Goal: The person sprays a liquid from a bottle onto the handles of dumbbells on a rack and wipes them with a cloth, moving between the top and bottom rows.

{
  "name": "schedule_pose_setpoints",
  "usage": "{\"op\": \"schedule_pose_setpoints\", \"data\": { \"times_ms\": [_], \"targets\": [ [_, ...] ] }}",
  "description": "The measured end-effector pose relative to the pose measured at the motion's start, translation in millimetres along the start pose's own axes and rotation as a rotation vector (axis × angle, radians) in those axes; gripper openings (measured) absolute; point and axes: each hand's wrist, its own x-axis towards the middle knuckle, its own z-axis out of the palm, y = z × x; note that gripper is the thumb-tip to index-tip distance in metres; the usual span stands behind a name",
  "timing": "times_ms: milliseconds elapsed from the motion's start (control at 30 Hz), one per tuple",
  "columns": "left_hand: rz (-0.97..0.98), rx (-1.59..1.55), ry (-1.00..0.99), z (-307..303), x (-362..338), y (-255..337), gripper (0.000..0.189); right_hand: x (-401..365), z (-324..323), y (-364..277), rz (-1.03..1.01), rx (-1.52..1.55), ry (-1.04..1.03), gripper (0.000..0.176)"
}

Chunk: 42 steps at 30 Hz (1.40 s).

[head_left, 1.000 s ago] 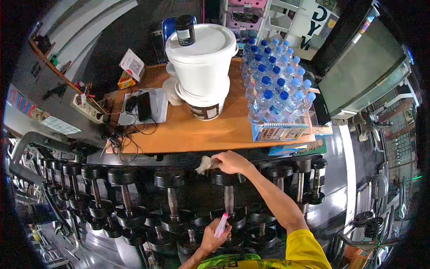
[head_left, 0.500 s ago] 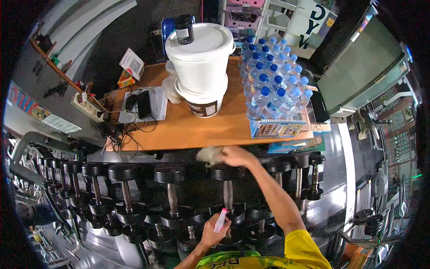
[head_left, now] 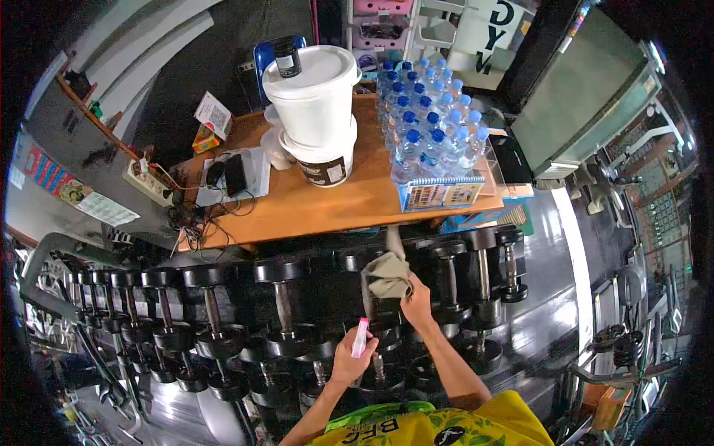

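A small white bottle with a pink cap point(head_left: 361, 338) is gripped in my left hand point(head_left: 351, 358), low in front of the dumbbell rack. Just above and to the right, my right hand point(head_left: 417, 301) is closed on a grey-green cloth point(head_left: 388, 276). The cloth hangs over a dumbbell in the upper row and hides most of it. Black dumbbells with metal handles point(head_left: 283, 307) stand in a row to the left of my hands, and others point(head_left: 483, 275) stand to the right.
Beyond the rack is a wooden table point(head_left: 312, 215) bearing stacked white buckets point(head_left: 312, 97), many water bottles point(head_left: 431, 123), a desk calendar point(head_left: 440, 195) and tangled cables point(head_left: 195, 227). Gym machines point(head_left: 628, 342) stand at the right.
My right hand has come down and toward me with the cloth, which now hangs more spread out. My left hand still holds the bottle. The view has shifted slightly.
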Motion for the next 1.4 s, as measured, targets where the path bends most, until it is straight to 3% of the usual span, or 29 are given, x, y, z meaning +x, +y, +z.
{"op": "schedule_pose_setpoints", "data": {
  "times_ms": [67, 167, 200, 300, 367, 400, 500, 533, 567, 633, 667, 700, 767, 833, 933, 967, 1033, 1067, 1167, 1233, 1267, 1300, 1367, 1400],
  "targets": [
    [0.02, -0.086, 0.032, 1.7, -3.8, 3.3, 0.015, -11.1, 0.3, -8.7, 0.545, 0.096, -0.004, 0.03],
    [0.048, -0.213, 0.045, 1.5, -10.5, -4.3, 0.017, -14.0, 11.4, -6.6, 0.453, 0.132, 0.117, 0.031],
    [0.053, -0.225, 0.03, 0.5, -14.0, -4.8, 0.017, -9.6, 21.5, 6.4, 0.556, 0.027, 0.007, 0.036],
    [0.077, -0.122, 0.016, -3.0, -22.1, -2.8, 0.021, 7.0, 53.8, 13.7, 0.837, 1.174, 0.237, 0.027],
    [0.324, 0.216, 0.015, -5.7, -21.3, -11.1, 0.028, 33.5, 31.6, -15.3, 1.176, 1.614, 0.302, 0.021],
    [0.171, 0.05, -0.003, -1.9, -25.9, -0.8, 0.037, 34.9, 33.3, -13.1, 1.043, 1.73, 0.271, 0.021],
    [0.109, 0.032, -0.036, -2.1, -24.9, -10.6, 0.041, 28.2, 45.1, -17.1, 0.933, 1.877, 0.253, 0.019],
    [0.114, 0.033, -0.035, 0.0, -25.4, -10.5, 0.041, 26.3, 42.0, -30.5, 0.64, 2.152, 0.038, 0.019],
    [0.094, -0.11, -0.017, 1.8, -26.0, -10.2, 0.037, 22.1, 42.4, -46.0, 0.917, 1.806, 0.251, 0.02],
    [0.077, -0.246, -0.006, -1.2, -26.7, -14.3, 0.032, 9.6, 37.4, -76.5, 0.837, 1.88, 0.181, 0.022],
    [0.033, -0.22, -0.019, -4.9, -27.9, -22.3, 0.027, 10.9, 22.9, -103.5, 1.071, 1.713, 0.082, 0.022],
    [-0.013, -0.196, -0.032, -7.3, -30.6, -28.5, 0.022, 1.8, 50.3, -75.3, 1.039, 1.809, -0.113, 0.02],
    [0.012, -0.212, -0.031, -9.1, -39.5, -32.2, 0.031, 4.2, 64.1, -84.7, 1.082, 1.681, -0.082, 0.017],
    [0.064, -0.258, 0.009, -7.8, -43.9, -26.8, 0.015, 15.6, 91.7, -63.5, 1.106, 1.835, -0.064, 0.014],
    [0.041, -0.232, 0.053, -5.8, -46.7, -16.8, 0.015, 36.8, 108.9, -55.0, 1.172, 1.925, -0.093, 0.019],
    [0.04, -0.228, 0.06, -4.8, -47.9, -16.5, 0.015, 50.6, 114.5, -53.4, 1.319, 1.838, -0.016, 0.022],
    [0.026, -0.279, 0.063, -3.7, -47.8, -14.2, 0.016, 56.3, 103.9, -53.1, 1.391, 1.912, -0.026, 0.023],
    [0.035, -0.232, 0.064, -3.0, -48.0, -10.0, 0.017, 54.3, 94.7, -53.6, 1.284, 1.915, -0.149, 0.023],
    [-0.007, -0.035, 0.039, -8.7, -45.8, -15.0, 0.021, 48.1, 40.1, -84.7, 1.231, 1.807, -0.082, 0.024],
    [0.007, -0.118, -0.002, -8.2, -44.7, -24.7, 0.021, 40.5, 44.4, -42.7, 1.174, 1.834, -0.139, 0.029],
    [-0.008, 0.009, 0.0, -10.1, -47.0, -16.9, 0.019, 35.1, 33.6, -35.6, 1.148, 1.971, -0.168, 0.028],
    [-0.013, 0.004, 0.005, -9.3, -47.7, -8.5, 0.019, 31.7, 26.3, -37.2, 1.146, 1.959, -0.066, 0.027],
    [0.221, 0.183, 0.098, -7.6, -47.9, 4.5, 0.017, 20.6, 4.3, -55.4, 1.028, 1.812, 0.006, 0.027],
    [0.202, 0.108, 0.085, -9.3, -47.2, 5.3, 0.015, 15.8, 1.0, -54.7, 1.036, 1.803, -0.006, 0.027]
  ]
}}
